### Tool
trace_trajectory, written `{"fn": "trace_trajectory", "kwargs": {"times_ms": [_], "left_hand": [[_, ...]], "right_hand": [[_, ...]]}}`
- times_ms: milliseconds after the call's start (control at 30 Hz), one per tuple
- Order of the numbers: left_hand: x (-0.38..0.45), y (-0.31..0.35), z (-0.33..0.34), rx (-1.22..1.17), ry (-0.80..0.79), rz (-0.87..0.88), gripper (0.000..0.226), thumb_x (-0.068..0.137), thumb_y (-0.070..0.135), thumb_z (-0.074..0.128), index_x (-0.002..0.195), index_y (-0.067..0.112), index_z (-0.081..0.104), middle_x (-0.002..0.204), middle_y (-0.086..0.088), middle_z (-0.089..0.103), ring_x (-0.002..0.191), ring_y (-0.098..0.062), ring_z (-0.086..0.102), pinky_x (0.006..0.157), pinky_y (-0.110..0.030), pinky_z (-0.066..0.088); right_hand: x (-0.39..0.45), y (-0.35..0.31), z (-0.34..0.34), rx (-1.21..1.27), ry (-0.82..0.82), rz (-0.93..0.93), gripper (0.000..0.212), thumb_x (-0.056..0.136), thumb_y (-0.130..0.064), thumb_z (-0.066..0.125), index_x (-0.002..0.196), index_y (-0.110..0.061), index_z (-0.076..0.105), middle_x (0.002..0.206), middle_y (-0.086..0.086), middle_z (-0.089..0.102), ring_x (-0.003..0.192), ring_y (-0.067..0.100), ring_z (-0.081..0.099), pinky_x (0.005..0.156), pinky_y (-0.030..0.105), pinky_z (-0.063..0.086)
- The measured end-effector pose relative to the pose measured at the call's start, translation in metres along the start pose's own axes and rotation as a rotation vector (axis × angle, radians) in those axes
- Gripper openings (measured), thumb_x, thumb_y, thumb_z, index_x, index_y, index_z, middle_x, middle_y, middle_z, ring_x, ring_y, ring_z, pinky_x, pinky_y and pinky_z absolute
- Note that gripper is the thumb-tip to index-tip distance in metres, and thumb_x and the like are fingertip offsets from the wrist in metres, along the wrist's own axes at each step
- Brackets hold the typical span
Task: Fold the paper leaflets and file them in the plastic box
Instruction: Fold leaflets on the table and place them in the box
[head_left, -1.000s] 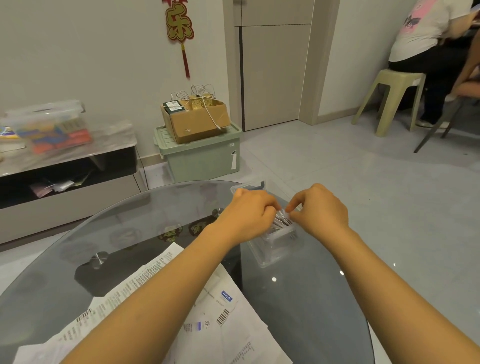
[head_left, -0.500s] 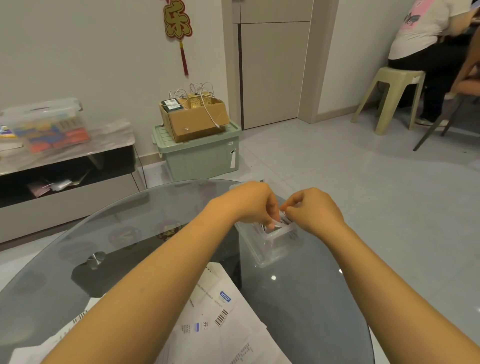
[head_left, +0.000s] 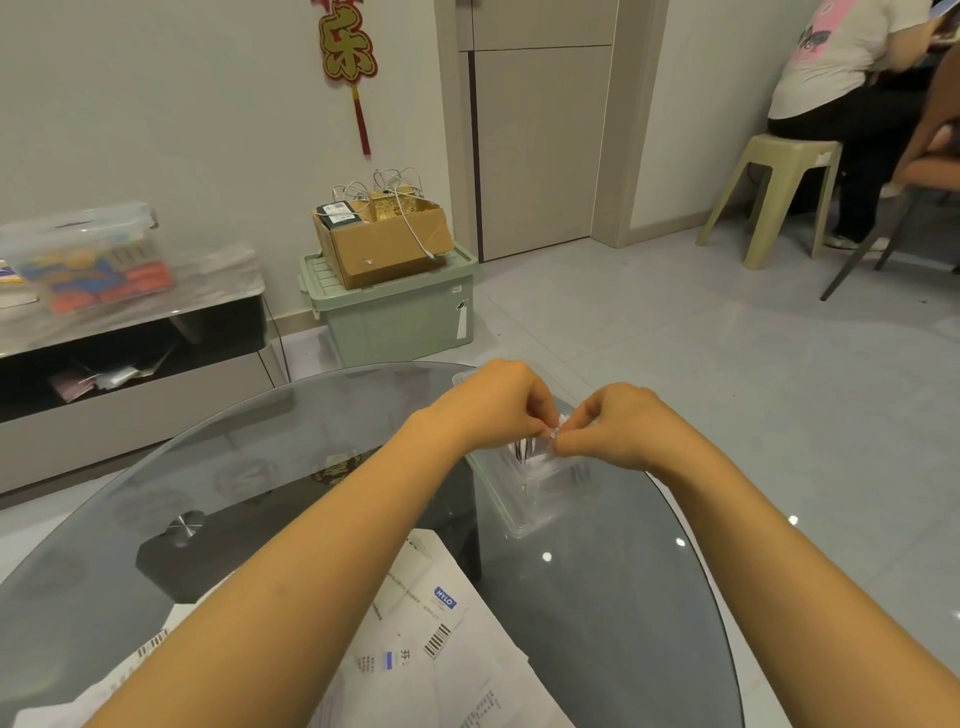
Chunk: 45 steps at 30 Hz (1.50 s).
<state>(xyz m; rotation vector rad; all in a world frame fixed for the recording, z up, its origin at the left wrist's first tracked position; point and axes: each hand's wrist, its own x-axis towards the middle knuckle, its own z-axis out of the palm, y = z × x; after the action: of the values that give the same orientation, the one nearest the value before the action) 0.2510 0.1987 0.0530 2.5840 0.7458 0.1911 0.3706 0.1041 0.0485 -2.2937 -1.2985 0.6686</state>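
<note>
- A person's left hand (head_left: 496, 408) and right hand (head_left: 618, 428) meet over a clear rectangular plastic box (head_left: 524, 499) standing on a round smoked-glass table (head_left: 597, 623), toward its far edge.
- Both hands, fingers curled, pinch a small folded white paper leaflet (head_left: 551, 432) between their fingertips, just above the box's open top.
- More folded leaflets (head_left: 527, 451) stand on edge inside the box, showing as thin white strips with dark lines through the transparent wall.
- Unfolded white printed leaflets (head_left: 441, 639), creased and carrying barcodes and a blue label, lie spread at the table's near edge, partly under the left forearm.
</note>
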Motion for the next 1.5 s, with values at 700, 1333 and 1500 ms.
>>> {"fn": "trace_trajectory", "kwargs": {"times_ms": [700, 1333, 1500], "left_hand": [[0.002, -0.015, -0.011, 0.135, -0.255, -0.209, 0.016, 0.085, 0.034, 0.062, 0.086, 0.025, 0.074, 0.077, 0.010, 0.062, 0.078, -0.015, 0.056, 0.068, -0.026, 0.045], [-0.001, -0.014, -0.010, -0.020, -0.208, -0.241, 0.035, 0.082, 0.030, 0.059, 0.114, 0.026, 0.047, 0.092, 0.005, 0.068, 0.094, -0.015, 0.062, 0.087, -0.035, 0.049], [0.000, -0.010, -0.014, -0.021, -0.237, -0.230, 0.035, 0.084, 0.031, 0.061, 0.118, 0.027, 0.055, 0.099, 0.007, 0.070, 0.092, -0.010, 0.065, 0.096, -0.035, 0.047]], "right_hand": [[0.013, -0.010, 0.010, -0.322, 0.248, -0.039, 0.013, 0.077, -0.024, 0.065, 0.076, -0.013, 0.058, 0.060, 0.000, 0.044, 0.067, 0.026, 0.047, 0.066, 0.027, 0.035], [0.012, -0.012, 0.015, -0.368, 0.073, -0.025, 0.047, 0.074, -0.064, 0.061, 0.073, -0.017, 0.055, 0.063, -0.004, 0.047, 0.077, 0.022, 0.050, 0.082, 0.032, 0.032], [0.012, -0.011, 0.015, -0.328, 0.112, -0.017, 0.046, 0.077, -0.062, 0.060, 0.082, -0.017, 0.064, 0.064, -0.004, 0.052, 0.076, 0.021, 0.052, 0.085, 0.033, 0.034]]}}
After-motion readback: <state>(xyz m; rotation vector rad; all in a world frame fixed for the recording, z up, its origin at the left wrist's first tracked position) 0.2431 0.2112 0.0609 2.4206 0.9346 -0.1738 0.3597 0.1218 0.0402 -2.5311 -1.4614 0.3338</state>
